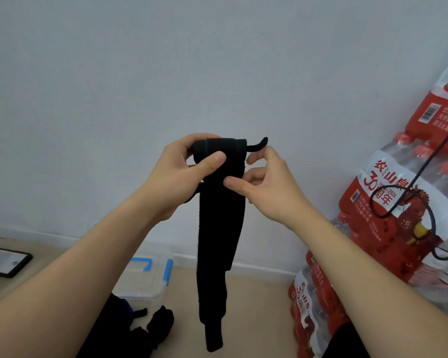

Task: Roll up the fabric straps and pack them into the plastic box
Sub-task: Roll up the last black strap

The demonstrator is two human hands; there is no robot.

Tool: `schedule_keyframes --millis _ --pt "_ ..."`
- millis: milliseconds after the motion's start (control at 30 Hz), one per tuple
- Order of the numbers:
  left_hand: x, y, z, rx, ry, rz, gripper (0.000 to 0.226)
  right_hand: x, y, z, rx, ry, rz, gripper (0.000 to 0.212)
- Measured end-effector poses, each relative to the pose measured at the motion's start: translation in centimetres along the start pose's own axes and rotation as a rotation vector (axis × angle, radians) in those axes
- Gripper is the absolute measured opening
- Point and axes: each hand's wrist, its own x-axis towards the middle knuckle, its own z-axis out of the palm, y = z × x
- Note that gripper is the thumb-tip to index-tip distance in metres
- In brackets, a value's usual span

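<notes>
The floor [256,306] is pale beige and meets a plain white wall [166,60] at a low white skirting; on the right, against the wall, stand packs of bottled water [388,202] in red and clear wrapping, stacked one on another, and a black cable [414,178] hangs across them. At the far left a flat dark-framed thing [11,262] lies on the floor; I cannot tell what it is.

The person holds both arms out in front, at about the same height. The left hand [173,177] grips the rolled top part of a black fabric strap [217,228]; its fingers go behind the roll and the thumb presses on the front. The right hand [267,182] pinches the right edge of the strap just under the roll, thumb in front and curled fingers behind; a short thin tail sticks out of the roll above this hand. The unrolled rest hangs straight down between the two forearms, free in the air.

The plastic box [145,280], clear with blue latches, stands on the floor near the wall; the left forearm covers part of it. More dark straps [161,324] lie in a heap just in front of the box; between the hanging strap and the water packs the floor is bare.
</notes>
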Motion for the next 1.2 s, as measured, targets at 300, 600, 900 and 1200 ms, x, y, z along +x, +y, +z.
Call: schedule_keyframes --millis 300,600,900,1200 --pt "0.1 -0.4 -0.4 -0.009 -0.124 0.045 0.051 0.4 0.1 -0.2 0.047 -0.044 0.05 0.023" --pt "0.1 -0.3 -1.1 0.173 -0.12 0.113 0.052 0.3 -0.1 -0.9 0.391 -0.264 0.12 0.041" --pt "-0.2 -0.3 -0.3 0.203 -0.085 0.076 0.059 0.2 0.4 -0.8 0.145 -0.163 -0.02 0.031" --pt "-0.5 0.0 1.3 0.097 -0.096 -0.218 0.018 0.1 -0.3 -1.0 0.098 -0.064 -0.107 0.037"
